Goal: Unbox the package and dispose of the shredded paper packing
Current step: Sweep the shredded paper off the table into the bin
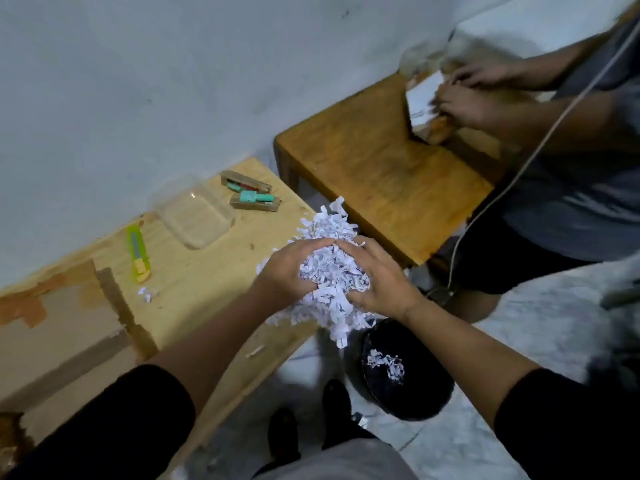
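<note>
Here we cup a loose wad of white shredded paper [330, 271] between left hand [289, 270] and right hand [379, 277], fingers curled round it. The round black bin [408, 393] sits on the floor just below and slightly right of the wad, so we judge a short shift rightward precedes the drop.

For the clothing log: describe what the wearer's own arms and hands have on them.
Both arms wear black sleeves pushed up near the elbows, leaving the forearms bare. The left hand and right hand are bare: no gloves, and no rings, watch or bracelet show. No markings show on the sleeves.
</note>
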The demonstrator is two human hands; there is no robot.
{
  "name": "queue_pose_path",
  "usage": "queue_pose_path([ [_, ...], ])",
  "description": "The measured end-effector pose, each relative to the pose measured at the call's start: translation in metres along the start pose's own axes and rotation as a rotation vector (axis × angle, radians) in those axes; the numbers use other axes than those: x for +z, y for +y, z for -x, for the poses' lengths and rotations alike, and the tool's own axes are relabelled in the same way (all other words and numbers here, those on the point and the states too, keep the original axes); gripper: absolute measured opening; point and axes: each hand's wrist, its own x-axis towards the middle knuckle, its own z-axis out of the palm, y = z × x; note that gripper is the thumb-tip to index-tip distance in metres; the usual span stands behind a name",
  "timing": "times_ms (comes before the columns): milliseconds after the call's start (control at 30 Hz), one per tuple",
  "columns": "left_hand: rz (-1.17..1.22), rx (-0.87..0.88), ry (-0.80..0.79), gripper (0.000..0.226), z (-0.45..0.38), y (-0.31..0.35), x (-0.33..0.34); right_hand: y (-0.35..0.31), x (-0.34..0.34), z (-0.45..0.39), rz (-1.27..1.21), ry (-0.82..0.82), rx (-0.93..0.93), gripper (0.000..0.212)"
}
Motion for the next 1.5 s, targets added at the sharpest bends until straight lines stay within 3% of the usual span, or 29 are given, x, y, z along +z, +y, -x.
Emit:
queue_pose_path([
  [200, 0.088, 0.025, -0.212, 0.079, -0.031, 0.063, 0.085, 0.052, -0.041, 0.091, 0.011, 0.138, 0.211, 0.087],
  [400, 0.141, -0.027, -0.364, 0.071, -0.031, 0.100, 0.188, 0.123, -0.040, 0.173, -0.007, 0.172, 0.411, 0.083],
  [533, 0.121, -0.024, -0.385, 0.060, -0.031, 0.112, 0.250, 0.171, -0.026, 0.206, -0.062, 0.191, 0.490, 0.076],
  [800, -0.133, -0.309, -0.382, 0.062, -0.044, 0.097, 0.333, 0.235, 0.000, 0.209, -0.077, 0.178, 0.634, 0.069],
  [1033, -0.378, -0.283, -0.464, 0.039, -0.054, 0.105, 0.348, 0.240, -0.002, 0.189, 0.040, -0.028, 0.843, 0.056],
  [1167, -0.539, -0.110, -0.477, 0.035, -0.062, 0.112, 0.338, 0.226, -0.015, 0.179, 0.040, 0.024, 0.743, 0.036],
  [1400, -0.760, 0.073, -0.337, 0.036, -0.091, 0.122, 0.294, 0.178, -0.074, 0.141, 0.193, 0.143, 0.588, 0.047],
  [1500, -0.789, 0.048, -0.194, 0.041, -0.106, 0.134, 0.256, 0.155, -0.098, 0.116, 0.243, 0.144, 0.520, 0.050],
])
